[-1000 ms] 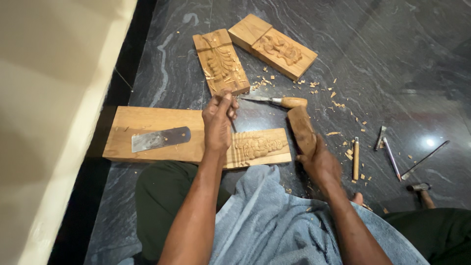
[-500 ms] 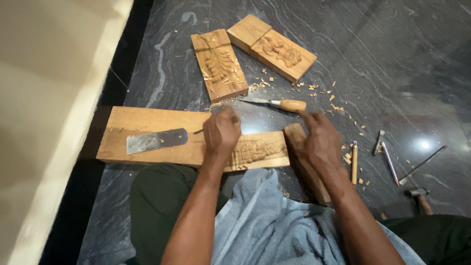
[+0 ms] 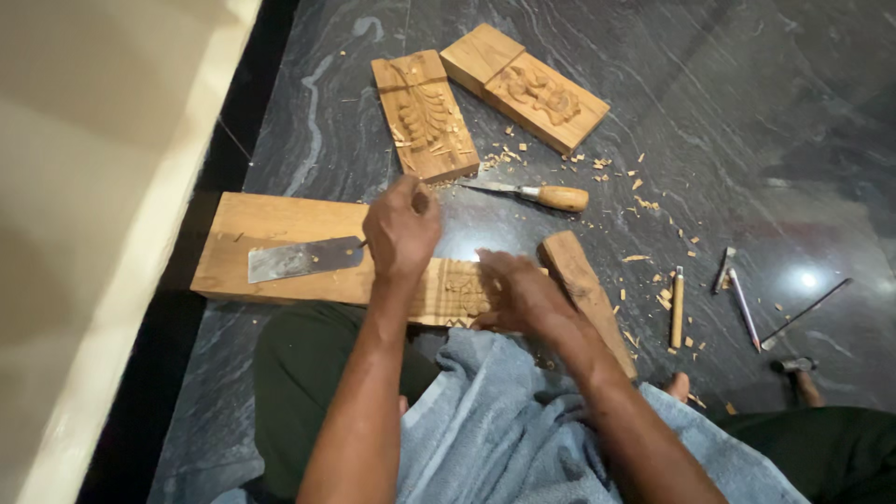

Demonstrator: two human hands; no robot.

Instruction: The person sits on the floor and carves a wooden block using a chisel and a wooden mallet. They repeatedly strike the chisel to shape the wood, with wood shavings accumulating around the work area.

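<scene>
On the dark stone floor (image 3: 747,112), a long wooden plank (image 3: 280,247) lies before a seated person. The left hand (image 3: 401,229) is closed, its fingers curled around something hidden. The right hand (image 3: 513,294) rests open and flat on the plank's carved panel (image 3: 457,289).

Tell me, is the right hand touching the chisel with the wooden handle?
Apart. The head view shows dark floor between the right hand, resting on the carved plank, and the chisel lying farther away.

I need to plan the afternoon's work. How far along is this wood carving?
Two carved wooden blocks lie aside, their reliefs cut. The long plank is in hand: a carved strip shows between the left hand and right hand, which covers part of it. The plank's left stretch is still plain, under a flat blade.
</scene>
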